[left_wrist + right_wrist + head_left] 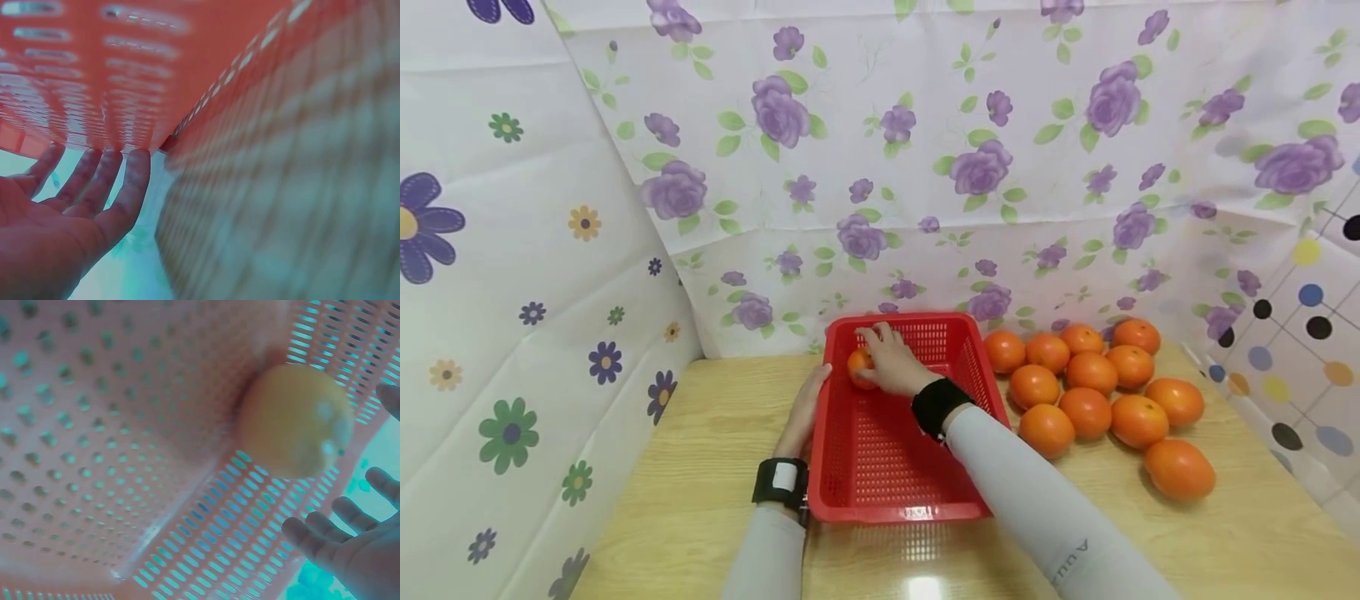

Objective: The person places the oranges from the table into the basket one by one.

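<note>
A red perforated plastic basket [822, 450] stands on the table, and one round orange-red fruit [858, 363] lies in its far left corner. My right hand [897, 367] reaches into the basket over that fruit. In the right wrist view the fruit [297, 422] sits against the basket wall, with the fingers [325, 534] spread and apart from it. My left hand [805, 408] is at the outside of the basket's left wall. Its fairly straight fingers [128, 187] rest their tips against the wall in the left wrist view.
Several more orange-red fruits [1086, 412] lie grouped on the wooden table [715, 467] to the right of the basket. A flowered sheet [880, 167] hangs behind the table, with other patterned sheets at the left and right.
</note>
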A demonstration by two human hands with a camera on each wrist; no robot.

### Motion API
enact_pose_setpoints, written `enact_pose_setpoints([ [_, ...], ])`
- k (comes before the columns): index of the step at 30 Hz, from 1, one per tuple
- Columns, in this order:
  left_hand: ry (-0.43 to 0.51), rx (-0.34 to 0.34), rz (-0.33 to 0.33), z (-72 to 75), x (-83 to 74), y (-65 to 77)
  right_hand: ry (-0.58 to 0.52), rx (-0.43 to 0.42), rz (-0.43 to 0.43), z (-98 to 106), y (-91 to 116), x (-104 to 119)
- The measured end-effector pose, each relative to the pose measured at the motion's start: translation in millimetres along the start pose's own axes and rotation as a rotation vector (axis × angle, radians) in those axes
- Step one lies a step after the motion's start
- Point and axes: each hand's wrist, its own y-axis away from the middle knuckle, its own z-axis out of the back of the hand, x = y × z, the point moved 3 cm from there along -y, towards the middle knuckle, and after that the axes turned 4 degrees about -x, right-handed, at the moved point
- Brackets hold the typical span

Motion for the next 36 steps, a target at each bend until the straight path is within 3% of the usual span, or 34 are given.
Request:
enact_pose_setpoints([
  [8, -0.011, -0.007, -0.004, -1.4, 2.7, -4.6, -0.081, -0.046, 0.024, 23, 8, 9],
  [14, 0.063, 0.025, 0.018, -2.1, 0.9, -1.6, -0.105, -0.073, 0.066, 39, 13, 20],
  [19, 0.078, 0.048, 0.02, -2.4, 0.4, 1.3, -0.139, -0.084, 0.046, 54, 20, 26],
  [25, 0.07, 0.043, 0.019, -2.0, 2.1, 0.8, -0.198, -0.088, 0.038, 76, 33, 33],
  [36, 0.084, 0.028, 0.036, -1.9, 1.9, 5.2, -0.256, -0.168, 0.073, 116, 60, 48],
])
